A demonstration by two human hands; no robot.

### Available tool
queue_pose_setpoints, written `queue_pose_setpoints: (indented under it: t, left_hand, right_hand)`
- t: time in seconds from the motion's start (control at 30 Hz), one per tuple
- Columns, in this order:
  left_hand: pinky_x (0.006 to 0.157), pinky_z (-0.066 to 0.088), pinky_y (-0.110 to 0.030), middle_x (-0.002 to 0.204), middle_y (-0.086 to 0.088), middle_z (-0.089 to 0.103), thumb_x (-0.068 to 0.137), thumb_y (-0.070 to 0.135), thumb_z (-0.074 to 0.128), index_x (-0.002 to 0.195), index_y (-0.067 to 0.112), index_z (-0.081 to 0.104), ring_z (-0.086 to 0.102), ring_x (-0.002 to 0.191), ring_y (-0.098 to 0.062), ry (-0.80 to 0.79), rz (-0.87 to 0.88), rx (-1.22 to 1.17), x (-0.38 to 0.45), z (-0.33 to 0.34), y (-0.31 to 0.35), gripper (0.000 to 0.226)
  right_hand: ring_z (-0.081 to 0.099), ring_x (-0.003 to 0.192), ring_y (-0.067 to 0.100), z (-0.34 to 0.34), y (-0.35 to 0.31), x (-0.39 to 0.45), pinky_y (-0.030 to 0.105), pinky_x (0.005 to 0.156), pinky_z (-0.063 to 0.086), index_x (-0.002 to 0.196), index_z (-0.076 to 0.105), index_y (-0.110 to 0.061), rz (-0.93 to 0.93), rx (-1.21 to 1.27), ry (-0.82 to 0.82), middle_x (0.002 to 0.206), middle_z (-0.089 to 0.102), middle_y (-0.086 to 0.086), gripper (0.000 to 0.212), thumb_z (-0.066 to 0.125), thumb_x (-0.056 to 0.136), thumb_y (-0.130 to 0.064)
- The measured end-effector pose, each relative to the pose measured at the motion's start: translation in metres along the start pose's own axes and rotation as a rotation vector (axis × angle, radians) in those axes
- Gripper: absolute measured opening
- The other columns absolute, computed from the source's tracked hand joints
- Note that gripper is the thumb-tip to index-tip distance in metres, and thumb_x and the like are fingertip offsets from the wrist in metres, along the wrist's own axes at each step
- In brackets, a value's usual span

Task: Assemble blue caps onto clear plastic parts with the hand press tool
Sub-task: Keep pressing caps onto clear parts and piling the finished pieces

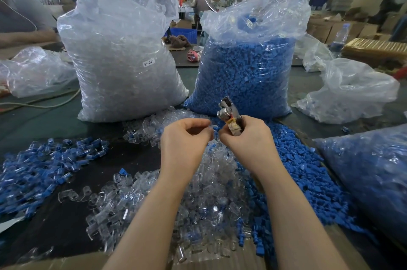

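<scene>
Dark worktop (66, 214) is spread with parts. Silver metal hand press tool (229, 113) is gripped upright by the right hand (246, 137). Beside it, the left hand (185, 137) is curled; its contents cannot be determined. Loose clear plastic parts (211, 181) are heaped beneath both hands, and loose blue caps (304, 168) are piled right of the right hand.

blue caps (304, 173), clear plastic parts (209, 184), silver hand press tool (226, 111)

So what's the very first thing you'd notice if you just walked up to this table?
Probably the two giant plastic sacks standing at the back: the bag of blue caps on the right and the bag of clear parts on the left. In front of them, loose clear pieces and loose blue caps spill across the table. In the middle, the right hand grips a shiny metal press tool, while the left hand pinches something small beside it.
</scene>
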State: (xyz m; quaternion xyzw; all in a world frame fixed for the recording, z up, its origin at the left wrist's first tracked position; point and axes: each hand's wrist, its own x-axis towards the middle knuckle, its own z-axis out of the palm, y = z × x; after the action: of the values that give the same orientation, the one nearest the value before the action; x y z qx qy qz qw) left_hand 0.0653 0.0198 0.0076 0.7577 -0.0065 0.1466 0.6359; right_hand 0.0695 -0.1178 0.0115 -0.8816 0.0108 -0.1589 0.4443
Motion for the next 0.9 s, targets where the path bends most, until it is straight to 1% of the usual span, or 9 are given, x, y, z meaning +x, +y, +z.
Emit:
queue_pose_setpoints:
  t: [0.23, 0.37, 0.47, 0.53, 0.57, 0.63, 0.77, 0.83, 0.9]
  left_hand:
    - [0.069, 0.057, -0.017, 0.073, 0.015, 0.073, 0.08, 0.012, 0.077, 0.082, 0.034, 0.074, 0.069, 0.071, 0.003, 0.01, 0.077, 0.078, -0.0015, 0.0035, 0.0012, 0.021]
    - [0.066, 0.054, -0.011, 0.075, 0.015, 0.073, 0.08, 0.012, 0.077, 0.086, 0.03, 0.075, 0.068, 0.072, 0.004, 0.001, 0.105, 0.094, -0.0027, 0.004, 0.0016, 0.019]
    - [0.066, 0.052, -0.009, 0.075, 0.015, 0.073, 0.08, 0.012, 0.076, 0.086, 0.029, 0.075, 0.068, 0.073, 0.004, 0.015, 0.107, 0.084, -0.0026, 0.0044, 0.0016, 0.018]
    - [0.066, 0.052, -0.009, 0.075, 0.015, 0.073, 0.08, 0.012, 0.077, 0.086, 0.027, 0.075, 0.068, 0.073, 0.004, 0.022, 0.093, 0.064, -0.0024, 0.005, 0.0015, 0.016]
    - [0.066, 0.052, -0.01, 0.075, 0.014, 0.073, 0.079, 0.012, 0.078, 0.086, 0.026, 0.076, 0.068, 0.072, 0.003, 0.024, 0.085, 0.053, -0.0025, 0.0052, 0.0017, 0.015]
    - [0.067, 0.054, -0.013, 0.075, 0.012, 0.074, 0.079, 0.014, 0.08, 0.085, 0.024, 0.076, 0.069, 0.071, 0.001, 0.028, 0.08, 0.032, -0.0028, 0.0048, 0.0021, 0.013]
    - [0.068, 0.055, -0.015, 0.074, 0.009, 0.074, 0.08, 0.013, 0.079, 0.083, 0.025, 0.074, 0.069, 0.07, -0.001, 0.035, 0.056, 0.017, -0.0021, 0.0027, 0.0025, 0.013]
    - [0.067, 0.056, -0.015, 0.072, 0.008, 0.073, 0.082, 0.009, 0.077, 0.081, 0.023, 0.073, 0.068, 0.067, 0.0, 0.024, 0.021, -0.039, -0.0012, 0.0015, 0.0025, 0.015]
    - [0.066, 0.055, -0.014, 0.071, 0.005, 0.072, 0.083, 0.005, 0.074, 0.082, 0.018, 0.072, 0.066, 0.065, 0.001, 0.005, -0.011, -0.112, -0.0005, 0.0003, 0.0027, 0.013]
  right_hand:
    - [0.053, 0.059, 0.012, 0.0015, -0.0014, 0.0003, 0.03, 0.054, 0.04, 0.07, 0.062, -0.02, 0.013, 0.021, -0.004, 0.059, 0.059, -0.006, 0.015, 0.071, 0.075, -0.031]
    - [0.045, 0.054, 0.012, 0.0009, -0.0017, -0.0004, 0.034, 0.055, 0.04, 0.074, 0.067, -0.013, 0.067, 0.169, -0.044, 0.055, 0.056, -0.006, 0.011, 0.067, 0.076, -0.024]
    - [0.048, 0.058, 0.011, -0.0015, -0.0039, -0.0015, 0.035, 0.057, 0.043, 0.074, 0.07, -0.016, 0.105, 0.259, -0.073, 0.06, 0.061, 0.002, 0.005, 0.066, 0.077, -0.017]
    - [0.056, 0.063, 0.015, -0.002, -0.0055, -0.0018, 0.038, 0.061, 0.049, 0.071, 0.071, -0.019, 0.1, 0.278, -0.078, 0.07, 0.069, 0.005, 0.01, 0.065, 0.077, -0.013]
    - [0.06, 0.067, 0.022, -0.002, -0.0059, -0.0016, 0.042, 0.065, 0.052, 0.07, 0.071, -0.02, 0.095, 0.28, -0.079, 0.072, 0.071, 0.005, 0.012, 0.065, 0.077, -0.012]
    - [0.066, 0.078, 0.03, -0.0018, -0.006, -0.0011, 0.045, 0.073, 0.055, 0.071, 0.071, -0.021, 0.087, 0.283, -0.085, 0.072, 0.072, 0.001, 0.015, 0.064, 0.079, -0.011]
    - [0.066, 0.078, 0.016, -0.0021, -0.0049, -0.0012, 0.031, 0.07, 0.054, 0.079, 0.07, -0.023, 0.052, 0.272, -0.13, 0.071, 0.073, -0.011, 0.013, 0.063, 0.082, -0.012]
    - [0.067, 0.077, 0.013, -0.0036, -0.0039, -0.0013, 0.03, 0.07, 0.053, 0.081, 0.069, -0.023, 0.042, 0.266, -0.131, 0.071, 0.073, -0.009, 0.012, 0.063, 0.083, -0.013]
    - [0.067, 0.078, 0.017, -0.0055, -0.0014, -0.001, 0.034, 0.072, 0.054, 0.083, 0.069, -0.021, 0.039, 0.235, -0.13, 0.073, 0.073, -0.005, 0.008, 0.065, 0.083, -0.014]
